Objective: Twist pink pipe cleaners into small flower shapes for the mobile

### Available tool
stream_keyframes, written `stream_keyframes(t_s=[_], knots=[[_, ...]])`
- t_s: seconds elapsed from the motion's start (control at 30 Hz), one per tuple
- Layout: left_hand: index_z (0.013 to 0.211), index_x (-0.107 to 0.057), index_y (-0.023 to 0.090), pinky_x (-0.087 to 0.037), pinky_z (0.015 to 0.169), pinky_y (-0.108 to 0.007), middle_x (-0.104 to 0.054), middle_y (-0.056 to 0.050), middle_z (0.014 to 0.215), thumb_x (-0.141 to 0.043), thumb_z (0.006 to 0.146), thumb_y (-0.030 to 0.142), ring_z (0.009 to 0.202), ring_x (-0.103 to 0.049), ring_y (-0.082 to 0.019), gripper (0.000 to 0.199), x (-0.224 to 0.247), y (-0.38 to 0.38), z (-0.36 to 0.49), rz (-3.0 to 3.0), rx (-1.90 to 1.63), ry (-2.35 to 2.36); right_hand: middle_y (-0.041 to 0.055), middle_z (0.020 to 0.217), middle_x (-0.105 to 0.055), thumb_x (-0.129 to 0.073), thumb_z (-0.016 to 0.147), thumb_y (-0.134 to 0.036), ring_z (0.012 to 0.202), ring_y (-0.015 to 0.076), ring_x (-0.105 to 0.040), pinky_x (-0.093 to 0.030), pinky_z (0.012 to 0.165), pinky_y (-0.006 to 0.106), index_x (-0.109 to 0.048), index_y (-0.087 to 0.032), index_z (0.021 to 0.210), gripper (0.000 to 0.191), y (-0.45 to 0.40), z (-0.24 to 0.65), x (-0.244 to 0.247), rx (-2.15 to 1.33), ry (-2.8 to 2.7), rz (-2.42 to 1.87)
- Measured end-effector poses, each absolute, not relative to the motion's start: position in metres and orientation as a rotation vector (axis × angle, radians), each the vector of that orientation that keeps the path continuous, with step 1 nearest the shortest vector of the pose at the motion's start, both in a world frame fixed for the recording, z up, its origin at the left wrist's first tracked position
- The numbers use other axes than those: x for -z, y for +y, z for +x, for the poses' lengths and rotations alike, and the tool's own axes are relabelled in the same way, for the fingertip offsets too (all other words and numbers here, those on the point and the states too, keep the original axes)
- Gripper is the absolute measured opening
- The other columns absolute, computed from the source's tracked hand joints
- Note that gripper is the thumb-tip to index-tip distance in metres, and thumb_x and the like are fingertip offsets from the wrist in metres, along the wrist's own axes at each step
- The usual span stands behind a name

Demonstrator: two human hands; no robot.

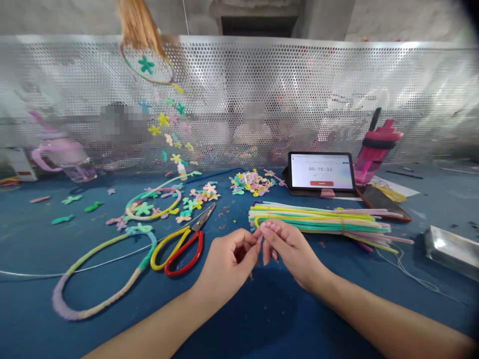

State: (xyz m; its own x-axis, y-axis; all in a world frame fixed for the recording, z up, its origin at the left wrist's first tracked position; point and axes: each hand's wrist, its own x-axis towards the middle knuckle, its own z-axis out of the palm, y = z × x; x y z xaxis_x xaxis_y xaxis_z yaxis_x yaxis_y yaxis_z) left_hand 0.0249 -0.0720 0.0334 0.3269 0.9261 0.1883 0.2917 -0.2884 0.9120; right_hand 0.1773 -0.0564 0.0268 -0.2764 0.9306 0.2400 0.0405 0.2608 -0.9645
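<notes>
My left hand (234, 257) and my right hand (290, 244) meet fingertip to fingertip above the blue table, both closed in a pinch. Between them is a small pink pipe cleaner piece (275, 227), bent into loops and partly covered by my right fingers. My left thumb and forefinger pinch at its left end. Just behind my hands lies a bundle of long coloured pipe cleaners (318, 219). To the left of my left hand rest scissors (187, 247) with one yellow and one red handle, blades apart.
A large multicoloured fuzzy ring (103, 309) and a smaller ring (129, 212) lie left. Small pipe cleaner pieces form a pile (252, 183). Behind stand a tablet (322, 172), a pink bottle (376, 149) and a lilac cup (67, 154). A metal box (452, 249) sits right.
</notes>
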Motion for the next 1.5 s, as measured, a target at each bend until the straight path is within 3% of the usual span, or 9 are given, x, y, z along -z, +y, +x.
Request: stream_keyframes(t_s=[0.27,0.73,0.87,1.27,1.5], knots=[[0.078,-0.057,0.017,-0.040,0.051,-0.019,-0.060,0.001,0.062,-0.050,0.086,0.026,0.054,-0.053,-0.010,0.014,-0.033,-0.066,0.018,2.138,-1.067,1.169,-0.0034,0.046,-0.056,-0.037,0.094,-0.037,0.042,0.0090,-0.041,-0.035,0.046,0.021,-0.050,-0.017,0.084,0.026,-0.056,0.179,-0.026,-1.158,-1.600,-0.917],[0.089,-0.058,0.018,-0.039,0.050,-0.019,-0.056,0.003,0.059,-0.048,0.087,0.025,0.049,-0.048,-0.009,0.012,-0.032,-0.068,0.017,2.284,-1.083,1.140,-0.0035,0.048,-0.057,-0.030,0.095,-0.042,0.044,0.0099,-0.042,-0.035,0.049,0.023,-0.039,-0.020,0.079,0.029,-0.055,0.182,-0.027,-1.108,-1.737,-0.896],[0.095,-0.057,0.017,-0.039,0.048,-0.019,-0.056,0.003,0.058,-0.051,0.086,0.025,0.046,-0.047,-0.009,0.013,-0.030,-0.068,0.017,2.243,-1.169,1.165,-0.0042,0.047,-0.055,-0.031,0.096,-0.038,0.044,0.0101,-0.041,-0.035,0.050,0.024,-0.038,-0.020,0.077,0.027,-0.056,0.181,-0.027,-1.137,-1.722,-0.891],[0.085,-0.061,0.016,-0.040,0.046,-0.018,-0.057,0.003,0.056,-0.054,0.084,0.021,0.046,-0.049,-0.008,0.009,-0.025,-0.067,0.019,2.136,-1.293,1.086,-0.0026,0.047,-0.055,-0.031,0.096,-0.028,0.041,0.0084,-0.038,-0.028,0.043,0.020,-0.048,-0.016,0.087,0.022,-0.061,0.175,-0.035,-1.480,-1.402,-0.743],[0.088,-0.061,0.017,-0.040,0.046,-0.018,-0.057,0.003,0.056,-0.052,0.085,0.023,0.046,-0.050,-0.009,0.011,-0.024,-0.068,0.021,2.095,-1.207,1.082,-0.0034,0.046,-0.054,-0.032,0.097,-0.028,0.042,0.0083,-0.036,-0.028,0.045,0.020,-0.043,-0.017,0.077,0.025,-0.062,0.174,-0.032,-1.459,-1.399,-0.740]])
